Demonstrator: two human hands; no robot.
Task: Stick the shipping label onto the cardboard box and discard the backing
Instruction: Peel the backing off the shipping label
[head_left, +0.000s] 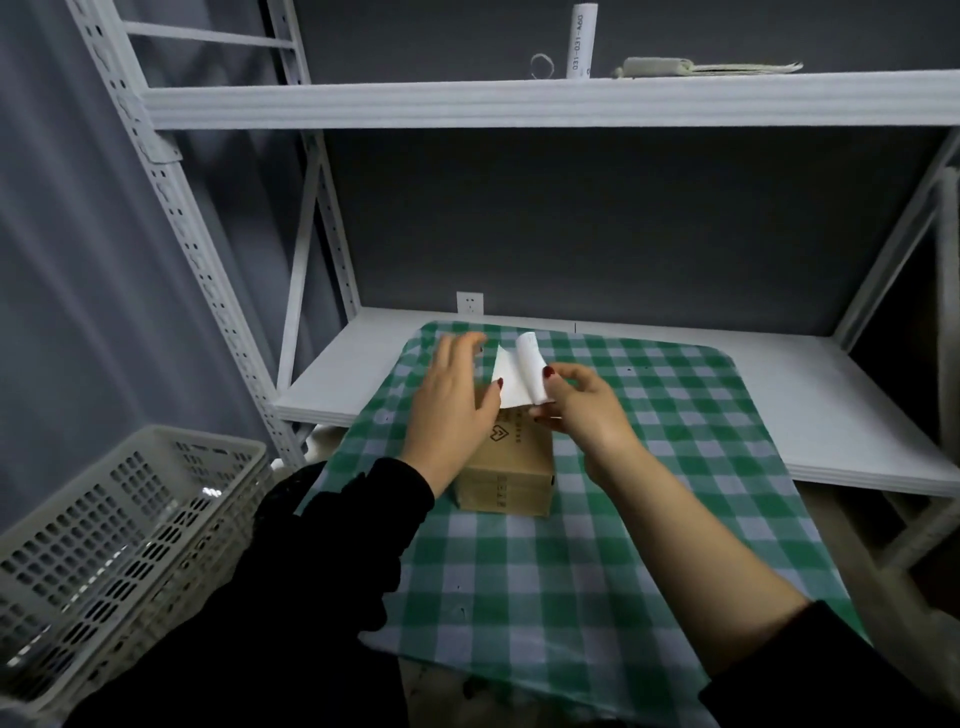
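Two forearms reach forward from the bottom edge, both in black sleeves; the right sleeve is pushed far up the arm. At the near left stands one pale plastic basket (119, 551) with perforated walls. One green-and-white checked cloth (597, 545) covers the near part of a white shelf board (841, 410) and hangs over its front edge.

On the cloth sits one brown cardboard box (511, 467), with a small printed logo on its top. The left hand (452, 397) lies flat on the far left part of the box top, fingers spread and extended, the thumb pressing the near edge of a white paper sheet. That sheet, the shipping label (511, 382), stands up from the box top and curls over at its upper end. The right hand (582, 408) pinches the curled right side of the paper between thumb and fingers, the other fingers loosely bent. Whether the label and its backing are already separated cannot be told.

Farther back, one white wall socket (469, 303) sits on the dark wall. On the upper shelf (519, 101) stand one white tube (583, 41) with printed digits, one small loop of cord (542, 66), and one flat pale bundle (706, 67).
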